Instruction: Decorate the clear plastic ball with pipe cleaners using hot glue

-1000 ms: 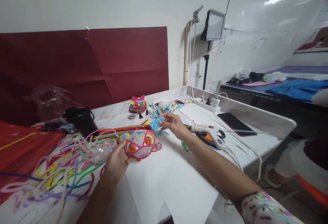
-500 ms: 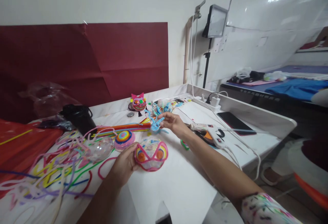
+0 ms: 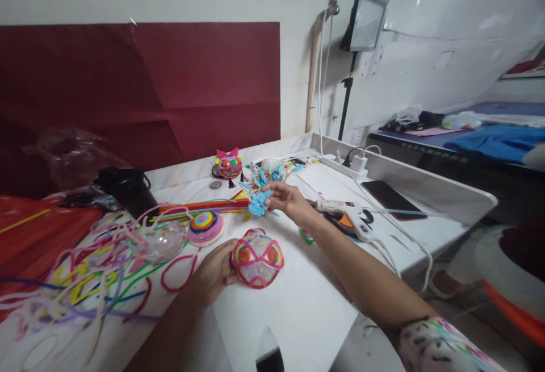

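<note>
My left hand (image 3: 218, 270) grips the side of a clear plastic ball decorated as a face (image 3: 258, 259), with pink outlines and orange eyes, held over a white board (image 3: 289, 309). My right hand (image 3: 286, 200) pinches a fluffy light-blue pipe-cleaner piece (image 3: 258, 203) beyond the ball. To the left of the ball sits a pink dome with rainbow rings (image 3: 205, 228). Behind my right hand lies a cluster of blue and clear pieces (image 3: 270, 173). Farther back stands a finished-looking pink face ornament (image 3: 229, 164) with ears and dark tassels.
Loose pipe cleaners (image 3: 85, 287) and a clear ball (image 3: 164, 241) cover the left side, near a black cup-shaped object (image 3: 128, 193). At the right are a glue gun (image 3: 355, 218), scissors (image 3: 367, 216), a phone (image 3: 394, 199) and a power strip (image 3: 357, 172) with cords.
My left hand has moved the face ball right and toward me, turning it to face me more squarely. The rainbow dome now shows fully. My right hand keeps the blue piece with little movement.
</note>
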`<state>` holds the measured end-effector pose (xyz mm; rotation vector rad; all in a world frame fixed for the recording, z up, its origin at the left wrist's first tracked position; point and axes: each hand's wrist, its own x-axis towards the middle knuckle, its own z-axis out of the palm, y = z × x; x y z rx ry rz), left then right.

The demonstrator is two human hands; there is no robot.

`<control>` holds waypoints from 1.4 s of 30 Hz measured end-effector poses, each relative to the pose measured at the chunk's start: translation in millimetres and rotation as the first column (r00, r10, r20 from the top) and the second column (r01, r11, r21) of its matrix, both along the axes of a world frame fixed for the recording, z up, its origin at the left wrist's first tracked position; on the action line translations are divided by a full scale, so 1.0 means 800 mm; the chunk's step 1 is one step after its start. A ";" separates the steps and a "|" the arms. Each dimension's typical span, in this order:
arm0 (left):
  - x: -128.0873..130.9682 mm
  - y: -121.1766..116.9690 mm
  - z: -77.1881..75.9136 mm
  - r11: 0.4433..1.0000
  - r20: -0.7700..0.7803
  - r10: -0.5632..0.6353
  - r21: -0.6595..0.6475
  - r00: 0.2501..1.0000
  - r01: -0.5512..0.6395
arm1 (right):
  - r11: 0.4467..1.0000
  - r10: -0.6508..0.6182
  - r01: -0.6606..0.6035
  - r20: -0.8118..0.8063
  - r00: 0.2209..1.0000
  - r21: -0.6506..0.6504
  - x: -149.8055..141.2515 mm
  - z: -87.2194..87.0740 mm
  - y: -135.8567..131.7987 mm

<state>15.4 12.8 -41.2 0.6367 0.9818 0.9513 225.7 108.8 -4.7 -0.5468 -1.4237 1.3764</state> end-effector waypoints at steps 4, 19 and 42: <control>-0.004 0.001 -0.002 0.995 -0.123 0.022 0.102 0.992 -0.009 | 1.000 -0.002 0.002 0.025 1.000 0.010 0.000 -0.002 0.000; -0.020 0.003 0.019 0.905 -0.649 0.316 0.426 0.692 -0.014 | 0.997 0.082 -0.082 -0.016 0.997 0.003 -0.002 -0.004 -0.004; 0.048 0.026 0.057 0.873 -0.124 0.282 0.443 0.951 -0.201 | 0.987 0.137 -0.136 0.006 0.991 -0.087 -0.011 -0.004 -0.020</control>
